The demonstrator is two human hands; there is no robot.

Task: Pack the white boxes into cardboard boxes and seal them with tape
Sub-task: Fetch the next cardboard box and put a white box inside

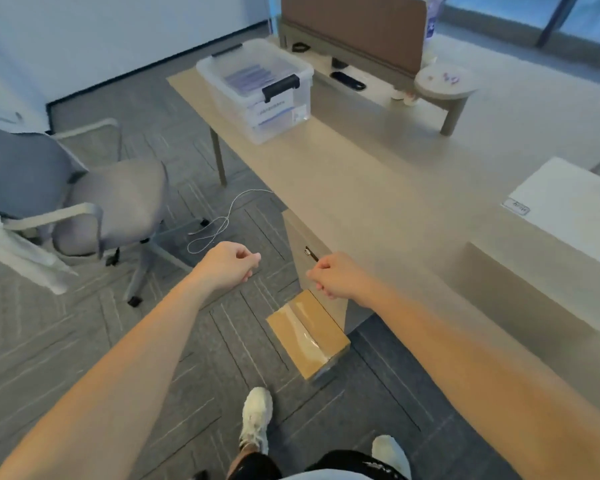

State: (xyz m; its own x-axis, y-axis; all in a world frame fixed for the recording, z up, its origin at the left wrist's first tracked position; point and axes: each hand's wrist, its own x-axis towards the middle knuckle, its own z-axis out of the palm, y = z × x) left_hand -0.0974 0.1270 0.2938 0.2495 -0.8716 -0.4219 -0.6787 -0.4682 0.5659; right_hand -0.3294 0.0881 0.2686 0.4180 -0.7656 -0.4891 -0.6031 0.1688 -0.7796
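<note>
**Inspector:** How are the hands positioned?

**Operator:** Both arms are extended forward over the carpeted floor (84, 341). The left hand (227, 266) is held in the air with its fingers (248, 259) curled in toward the palm, and nothing is seen held in them. The right hand (336, 275) is held the same way, its fingers curled and holding nothing, just above the near end of the cardboard box (328, 329).

**Inspector:** Where is the cardboard box located?

**Operator:** It is set on the floor, beside the drawer unit (297, 237) under the surface (378, 188). Its flaps are closed, and a strip of clear tape (305, 336) is laid lengthwise along the top. Contact between the box and either hand is not observed.

**Inspector:** And the white boxes?

**Operator:** One white box (575, 202) with a small label is seen at the right edge of the view, well apart from both hands. Whether it rests directly on the surface cannot be determined.

**Inspector:** What else is recorded?

**Operator:** A clear lidded bin (257, 88) with dark latches is placed at the far end of the surface. A grey office chair (111, 199) is positioned to the left, and a thin white cable (219, 223) is coiled on the floor near it. Two white shoes (257, 417) are visible at the bottom of the view, near the box.
</note>
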